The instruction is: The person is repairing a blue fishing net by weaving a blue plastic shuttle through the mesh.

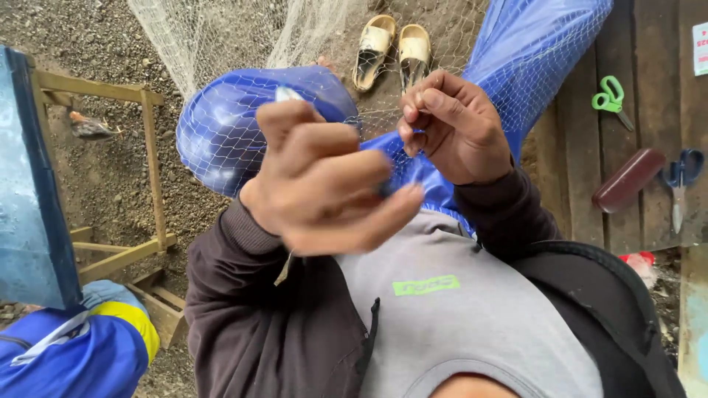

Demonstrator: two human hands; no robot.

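Both hands sit mid-frame over a fine pale net [243, 44] that drapes from the top edge across blue-clad knees [243, 125]. The left hand [324, 184] is curled with fingers bent, blurred; whether it pinches the mesh or a tool I cannot tell. The right hand [453, 125] is closed tight, fingertips pinching net strands. Above, tan sandals [394, 51] lie on gravel. At right, on dark planks [582, 147], lie green scissors [611, 99], a dark red oblong case [627, 180] and blue scissors [682, 184]. A white sign [700, 48] shows at the upper right edge; a green label [425, 285] marks the grey shirt. A wooden frame [151, 169] stands at left.
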